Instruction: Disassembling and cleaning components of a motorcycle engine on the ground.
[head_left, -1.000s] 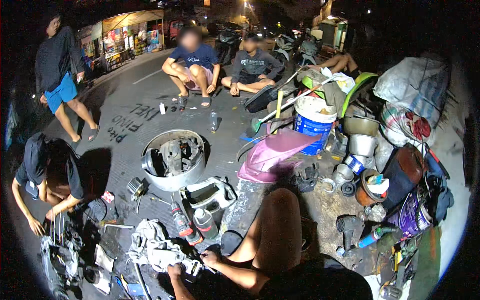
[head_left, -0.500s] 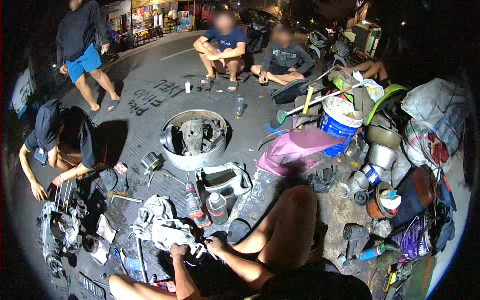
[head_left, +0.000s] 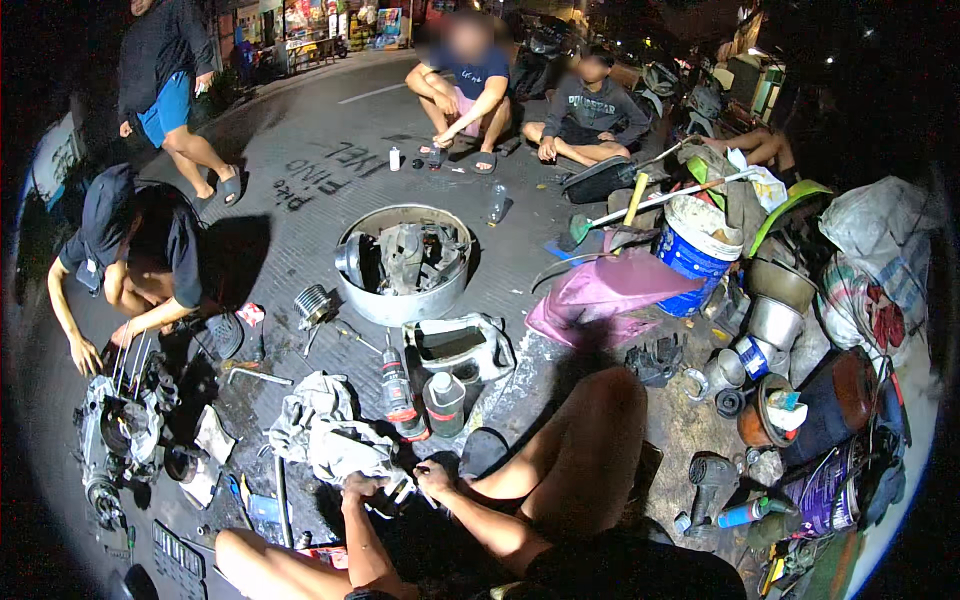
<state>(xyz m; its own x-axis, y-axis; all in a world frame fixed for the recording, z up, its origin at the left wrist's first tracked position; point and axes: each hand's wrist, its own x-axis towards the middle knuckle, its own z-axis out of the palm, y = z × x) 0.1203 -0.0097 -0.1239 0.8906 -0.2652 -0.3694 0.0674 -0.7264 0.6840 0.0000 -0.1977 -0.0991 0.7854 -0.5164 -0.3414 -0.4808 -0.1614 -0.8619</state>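
Low in the middle, my left hand point(head_left: 363, 486) has its fingers closed at the edge of a pale metal part point(head_left: 401, 492), whose exact kind is hard to make out. My right hand point(head_left: 434, 480) is curled closed at the other side of that part, and its fingertips hide whatever they pinch. A crumpled light grey cloth point(head_left: 335, 440) lies just beyond my left hand. Past the hands stand a red and grey cordless drill point(head_left: 399, 392) and an open-topped plastic bottle point(head_left: 443, 404). A dark rounded object point(head_left: 485, 452) sits beside my right hand.
Ahead is a round metal basin point(head_left: 405, 305) of greasy parts. At left, a crouching person point(head_left: 150, 250) reaches to an engine block point(head_left: 120, 440). Buckets point(head_left: 695, 250), a pink panel point(head_left: 605, 295) and an impact wrench point(head_left: 712, 488) crowd the right. Other people sit or stand farther off.
The view has shifted slightly, so the scene sits a little to the right. The standing person at far left has stepped. The seated person in blue has lowered a hand. My hands stay at the metal part.
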